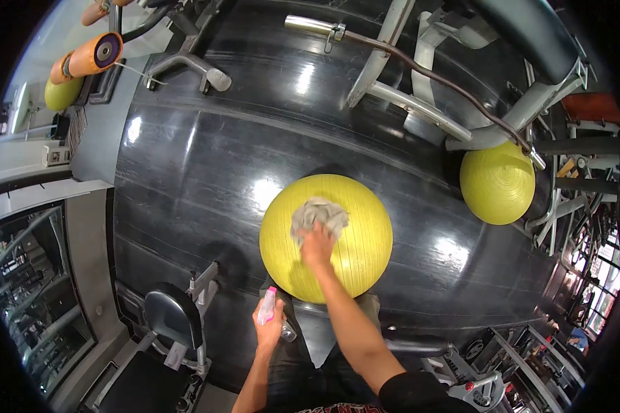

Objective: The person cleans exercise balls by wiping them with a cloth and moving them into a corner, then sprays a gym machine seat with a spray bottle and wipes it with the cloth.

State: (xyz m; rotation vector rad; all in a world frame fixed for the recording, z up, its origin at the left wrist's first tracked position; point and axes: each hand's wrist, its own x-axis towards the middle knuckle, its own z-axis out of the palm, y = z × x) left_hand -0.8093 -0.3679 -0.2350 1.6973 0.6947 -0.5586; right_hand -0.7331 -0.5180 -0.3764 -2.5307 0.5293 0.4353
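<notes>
A large yellow exercise ball [362, 241] sits on the dark floor right in front of my legs. My right hand [317, 246] presses a crumpled grey-beige cloth [320, 215] against the top of the ball; the hand is slightly blurred and its fingers are partly hidden by the cloth. Lower down, to the left of the ball, my left hand [269, 325] is wrapped round a spray bottle [266, 308] with a pink nozzle and a clear body. The bottle is held apart from the ball.
Another yellow exercise ball [497, 184] rests at the right beneath a curved barbell [434, 69] and bench frame. A black padded seat [173, 315] stands at the lower left. An orange foam roller [93, 55] is at the upper left, and a mirror [41, 303] lines the left side.
</notes>
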